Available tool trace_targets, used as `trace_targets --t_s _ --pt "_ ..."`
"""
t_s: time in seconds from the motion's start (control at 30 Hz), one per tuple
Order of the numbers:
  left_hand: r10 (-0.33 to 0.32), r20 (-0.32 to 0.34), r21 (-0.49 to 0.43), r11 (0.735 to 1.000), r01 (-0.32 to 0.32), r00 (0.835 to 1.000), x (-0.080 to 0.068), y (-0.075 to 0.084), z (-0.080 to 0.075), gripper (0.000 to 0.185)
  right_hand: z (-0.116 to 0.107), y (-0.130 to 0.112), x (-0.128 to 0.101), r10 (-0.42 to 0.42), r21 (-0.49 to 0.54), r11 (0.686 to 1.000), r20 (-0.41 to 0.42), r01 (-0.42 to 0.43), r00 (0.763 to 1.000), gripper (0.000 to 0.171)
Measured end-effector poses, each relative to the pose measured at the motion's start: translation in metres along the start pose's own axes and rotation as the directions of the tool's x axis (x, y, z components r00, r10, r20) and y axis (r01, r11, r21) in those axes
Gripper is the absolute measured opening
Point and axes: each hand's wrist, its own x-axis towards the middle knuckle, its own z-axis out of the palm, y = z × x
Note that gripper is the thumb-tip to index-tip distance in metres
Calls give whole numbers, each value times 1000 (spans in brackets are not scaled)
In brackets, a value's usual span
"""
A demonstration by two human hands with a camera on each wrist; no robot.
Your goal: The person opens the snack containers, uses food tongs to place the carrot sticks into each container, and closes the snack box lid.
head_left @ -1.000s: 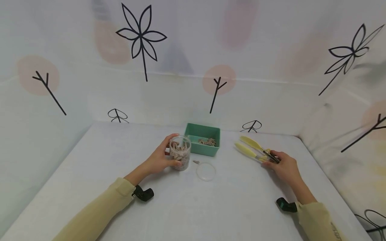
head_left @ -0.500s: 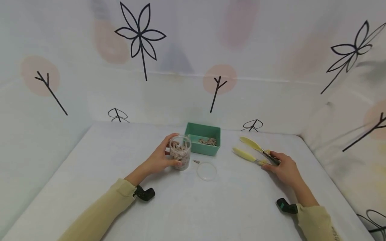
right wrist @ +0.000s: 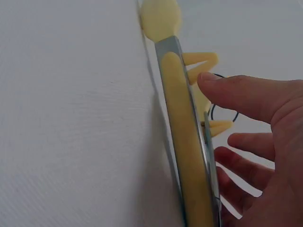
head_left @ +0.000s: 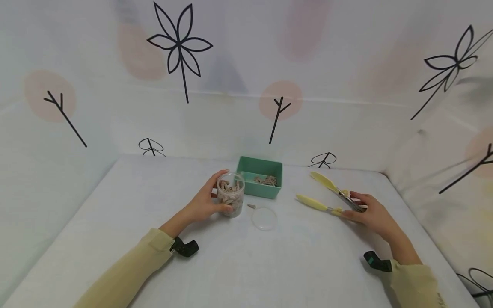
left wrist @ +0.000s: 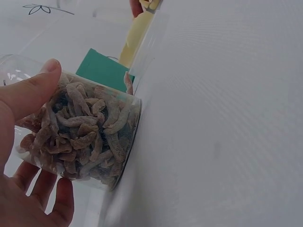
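Observation:
My left hand (head_left: 208,204) grips a clear plastic jar (head_left: 231,204) that stands upright on the table, its thumb on the near side. Brownish, wrinkled, finger-like pieces (left wrist: 85,132) fill much of the jar. On the right, my right hand (head_left: 371,214) is at the handle end of a pair of yellow-tipped metal tongs (head_left: 325,182). The tongs lie low over the table with their arms spread wide. In the right wrist view my right thumb touches a yellow tab on the tongs (right wrist: 182,127), while the other fingers are loosely bent beside the far arm.
Just behind the jar stands a green rectangular box (head_left: 258,190) with some similar pieces (head_left: 266,180) at its right end. A clear round lid (head_left: 264,218) lies in front of it, beside one loose piece (head_left: 251,206). A printed cloth (head_left: 215,124) hangs behind the table.
The tongs have spread wider, their far tip moving up and away. My right hand has shifted slightly right. My left hand and the jar have stayed in place.

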Motion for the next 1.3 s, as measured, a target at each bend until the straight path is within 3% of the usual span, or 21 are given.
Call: trace_targets --t_s 0.13,0.3,0.53,0.73,0.97,1.13,1.3 --pt "-4 3 -10 1000 4 1000 1 -2 0 104 -6 -2 -5 -20 29 999 -127 24 992 73" --pt "12 -6 8 1000 -12 1000 0 -1 1 102 -6 -16 -9 -59 35 997 -318 74 946 47" --pt "17 1 26 1000 -17 1000 -3 0 1 103 11 -53 -10 -136 56 984 -370 168 919 33" --pt "15 1 28 999 -15 1000 -1 2 2 105 40 -83 -9 -262 105 948 -273 299 926 27" --pt "32 3 38 999 -32 999 -2 -5 1 104 74 -107 -3 -302 252 921 -25 298 953 31" --pt "44 -3 47 998 -44 999 -3 -5 0 103 94 -122 4 -377 262 903 106 340 920 43" --pt "57 13 45 997 -58 998 0 -6 -1 102 106 -135 8 -441 154 895 164 418 883 61"
